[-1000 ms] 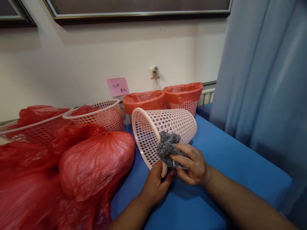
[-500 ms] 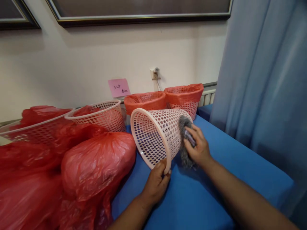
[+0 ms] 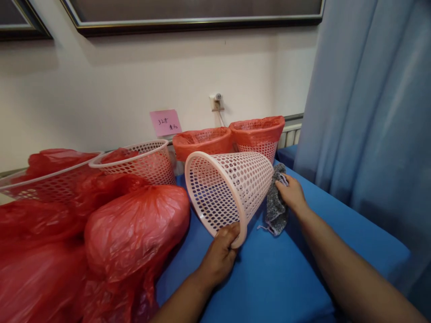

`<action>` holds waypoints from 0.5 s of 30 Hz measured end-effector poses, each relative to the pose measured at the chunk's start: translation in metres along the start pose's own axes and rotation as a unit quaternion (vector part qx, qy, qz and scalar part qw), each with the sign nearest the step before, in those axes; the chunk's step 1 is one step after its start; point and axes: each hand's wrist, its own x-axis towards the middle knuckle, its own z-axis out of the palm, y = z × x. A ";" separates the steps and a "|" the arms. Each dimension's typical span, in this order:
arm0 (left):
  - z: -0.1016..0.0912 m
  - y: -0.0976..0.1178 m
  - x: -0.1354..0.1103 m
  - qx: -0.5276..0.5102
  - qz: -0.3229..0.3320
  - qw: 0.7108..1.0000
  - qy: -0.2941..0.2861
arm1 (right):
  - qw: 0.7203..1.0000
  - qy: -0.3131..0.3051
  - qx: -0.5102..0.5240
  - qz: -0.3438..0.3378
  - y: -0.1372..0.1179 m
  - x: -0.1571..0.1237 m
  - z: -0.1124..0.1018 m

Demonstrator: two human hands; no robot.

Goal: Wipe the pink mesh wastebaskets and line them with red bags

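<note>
Pale pink mesh basket [image 3: 253,177] in centre of frame, tipped on its side, mouth facing lower left. Left hand [image 3: 219,255], lower centre, clamped on basket's lower rim. Right hand [image 3: 292,193], right of centre, pinching speckled grey cloth [image 3: 276,211] by basket's base — cannot tell whether cloth touches it. Blue cover [image 3: 272,278] underneath. Red plastic bag [image 3: 138,229] left of basket; red-lined basket [image 3: 257,132] behind, upper right of centre.

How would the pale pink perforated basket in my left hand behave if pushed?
The pale pink perforated basket would probably roll along a curve if your left hand let go, being round and tapered. It's likely light for its size, given its many holes.
</note>
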 end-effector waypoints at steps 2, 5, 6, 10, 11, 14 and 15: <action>0.002 -0.004 0.000 0.024 0.003 1.000 -0.011 | 0.999 0.008 -0.001 -0.052 -0.012 -0.009 -0.006; 0.001 -0.003 0.001 0.052 -0.001 0.999 0.004 | 0.964 -0.016 0.031 -0.265 -0.052 -0.045 -0.020; 0.000 -0.001 0.002 0.054 -0.003 0.998 0.012 | 0.940 -0.040 0.047 -0.336 -0.066 -0.058 -0.026; -0.005 0.017 0.005 -0.017 -0.003 0.999 0.031 | 0.860 -0.090 0.094 -0.493 -0.099 -0.089 -0.042; -0.006 0.023 0.005 -0.047 -0.005 0.998 0.037 | 0.855 -0.095 0.096 -0.501 -0.100 -0.091 -0.042; -0.007 0.034 0.002 -0.109 -0.024 0.992 0.062 | 0.884 -0.094 0.070 -0.452 -0.086 -0.081 -0.033; -0.006 0.036 0.001 -0.115 -0.034 0.991 0.067 | 0.909 -0.078 0.055 -0.407 -0.078 -0.073 -0.028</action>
